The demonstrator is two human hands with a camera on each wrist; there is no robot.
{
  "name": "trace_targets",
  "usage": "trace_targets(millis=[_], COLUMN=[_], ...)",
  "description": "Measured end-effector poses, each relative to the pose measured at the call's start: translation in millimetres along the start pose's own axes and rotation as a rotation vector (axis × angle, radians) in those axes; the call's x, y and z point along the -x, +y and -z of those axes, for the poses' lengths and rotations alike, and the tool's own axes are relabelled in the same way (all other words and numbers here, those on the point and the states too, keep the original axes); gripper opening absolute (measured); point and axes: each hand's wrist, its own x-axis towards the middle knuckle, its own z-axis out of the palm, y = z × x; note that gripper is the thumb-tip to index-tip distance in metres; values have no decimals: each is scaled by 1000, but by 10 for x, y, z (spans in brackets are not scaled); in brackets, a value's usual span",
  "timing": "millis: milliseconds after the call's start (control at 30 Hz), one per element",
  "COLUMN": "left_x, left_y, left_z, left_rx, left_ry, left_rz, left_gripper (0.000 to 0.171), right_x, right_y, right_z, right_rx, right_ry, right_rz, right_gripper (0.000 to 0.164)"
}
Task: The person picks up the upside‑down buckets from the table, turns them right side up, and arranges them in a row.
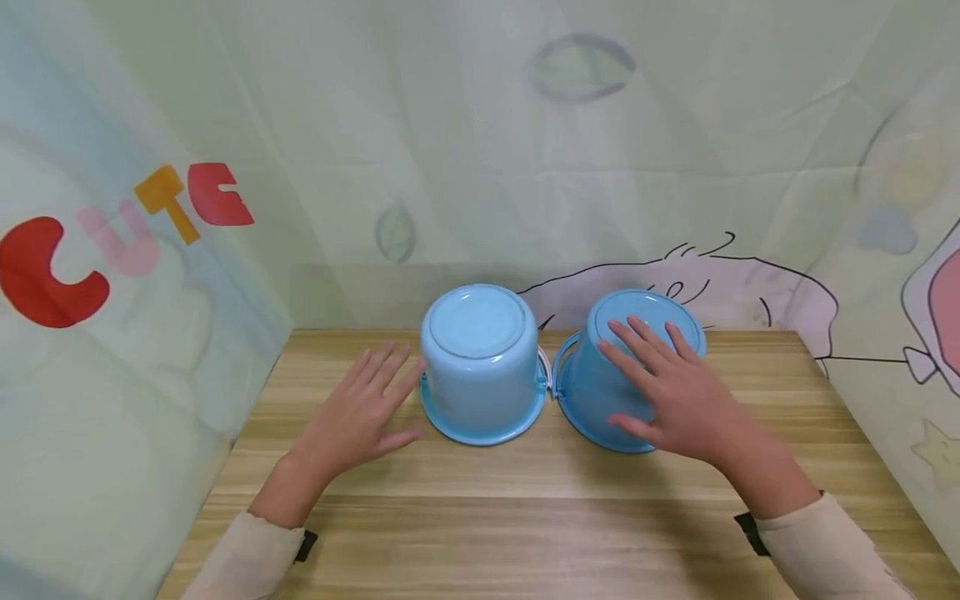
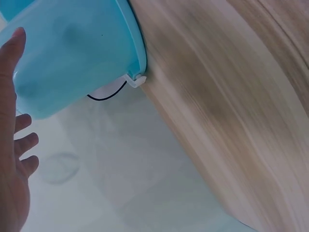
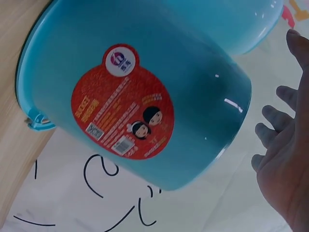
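1 red label (image 3: 123, 108) marks the right bucket (image 1: 596, 387); the backdrop (image 1: 450, 142) reads “CUTE”.

Both buckets (image 1: 483, 375) are blue, the label (image 3: 124, 104) red, the table (image 1: 480, 533) streaked brown, the leaf-printed cloth (image 1: 450, 108) pale green

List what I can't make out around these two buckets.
Head: inside of left bucket, hidden by its walls.
Head: part of right bucket, behind right hand.
Right wrist: fine print on red label, too small to read.
Left wrist: part of left hand, cut off by left edge.
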Motion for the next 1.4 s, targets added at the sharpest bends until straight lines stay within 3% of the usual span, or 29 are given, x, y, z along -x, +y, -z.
trace_targets(millis=[300, 567, 800, 1033, 1400], left_x=[10, 17, 60, 115, 221], left_y=[3, 10, 14, 18, -1], left_z=[-71, -141, -197, -315, -443], left_rx=[-23, -3, 34, 72, 130], left_ry=[9, -35, -7, 8, -21], left_rz=[-87, -87, -103, -122, -74], left_gripper=[84, 86, 88, 83, 81], right_x=[-149, -153, -154, -153, -129], right_y=[-194, -296, -383, -427, -451], right_z=[-82, -236, -384, -571, -826], right_rx=[-24, -83, -88, -102, -163], right_ry=[-36, 0, -28, -49, -65], right_rz=[99, 180, 219, 232, 187], right_gripper=[91, 88, 93, 92, 92])
